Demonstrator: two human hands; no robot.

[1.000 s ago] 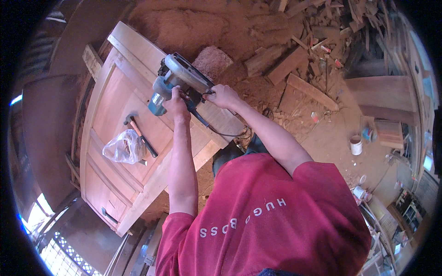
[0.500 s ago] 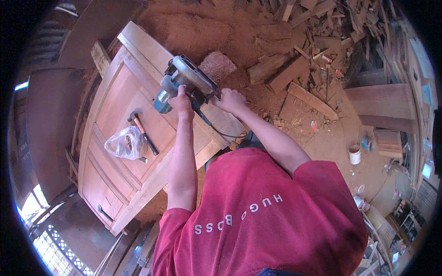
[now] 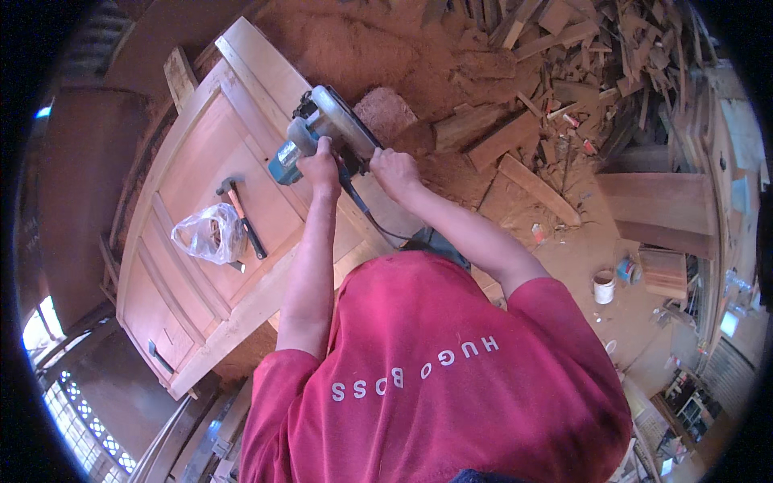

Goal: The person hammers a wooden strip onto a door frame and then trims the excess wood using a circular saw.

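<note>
Gripping circular saw with both hands, left hand, right hand, hammer and plastic bag nearby on wooden door

Wooden door panel lies flat, tilted across left half of view. Circular saw on panel's far right edge, near far corner. Left hand on saw's near side; right hand just right of it, at panel's right edge. Hammer on panel's middle, plastic bag touching it on left. Offcut pile on floor, far right; small bucket, probably paint, well right of panel.
</note>
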